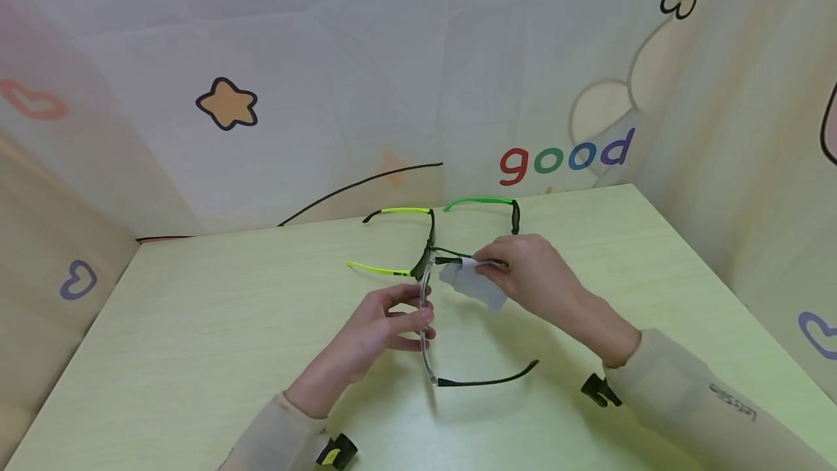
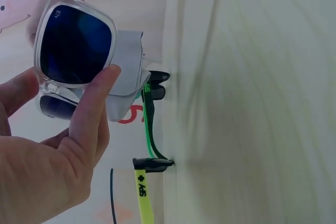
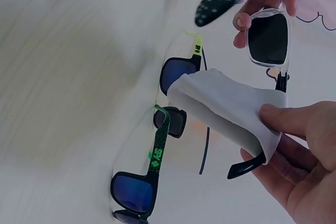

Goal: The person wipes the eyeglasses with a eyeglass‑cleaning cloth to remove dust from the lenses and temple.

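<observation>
Sunglasses with a clear frame and dark lenses [image 2: 79, 45] are raised over the table, their temples unfolded. My left hand [image 1: 382, 322] holds them by the front, thumb and fingers on either side of the frame near the bridge. With my right hand [image 1: 532, 271] I pinch a pale grey cloth [image 3: 226, 103] folded around one black temple. That temple's tip [image 3: 244, 167] pokes out past the cloth beside my fingers. The other temple [image 1: 487, 383], black with light speckles in the right wrist view, extends free toward the right.
Behind my hands, sunglasses with yellow temples [image 1: 405, 210] stand on the pale wooden table [image 1: 216, 325]. Black sunglasses with green temples [image 1: 480, 200] stand beside them, partly hidden by my right hand. A printed curtain [image 1: 327, 93] hangs along the table's back edge.
</observation>
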Motion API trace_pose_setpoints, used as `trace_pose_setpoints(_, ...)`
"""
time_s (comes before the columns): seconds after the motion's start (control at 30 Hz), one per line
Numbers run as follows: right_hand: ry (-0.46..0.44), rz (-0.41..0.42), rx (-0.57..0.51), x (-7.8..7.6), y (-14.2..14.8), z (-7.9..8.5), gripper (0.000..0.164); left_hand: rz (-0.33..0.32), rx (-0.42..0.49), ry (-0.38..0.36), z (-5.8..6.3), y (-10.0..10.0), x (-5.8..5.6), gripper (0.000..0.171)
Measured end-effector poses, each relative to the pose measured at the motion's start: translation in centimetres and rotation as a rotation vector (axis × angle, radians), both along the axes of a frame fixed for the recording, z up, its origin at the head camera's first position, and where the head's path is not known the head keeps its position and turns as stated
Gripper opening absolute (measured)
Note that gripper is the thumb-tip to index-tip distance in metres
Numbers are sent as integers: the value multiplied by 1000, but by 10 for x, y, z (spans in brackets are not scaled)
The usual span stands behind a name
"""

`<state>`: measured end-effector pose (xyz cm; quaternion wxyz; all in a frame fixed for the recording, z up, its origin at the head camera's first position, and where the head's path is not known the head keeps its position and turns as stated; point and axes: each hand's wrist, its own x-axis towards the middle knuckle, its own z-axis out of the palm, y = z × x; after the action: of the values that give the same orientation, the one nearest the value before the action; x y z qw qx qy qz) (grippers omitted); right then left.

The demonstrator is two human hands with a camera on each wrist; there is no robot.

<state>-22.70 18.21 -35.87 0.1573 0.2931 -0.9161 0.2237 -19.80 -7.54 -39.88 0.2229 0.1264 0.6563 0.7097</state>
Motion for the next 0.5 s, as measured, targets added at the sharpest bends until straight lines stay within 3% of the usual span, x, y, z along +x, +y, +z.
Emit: trace_pose_setpoints(0.5, 49, 59, 1, 4, -14, 2, 15, -25, -48, 12, 2, 13, 7, 48)
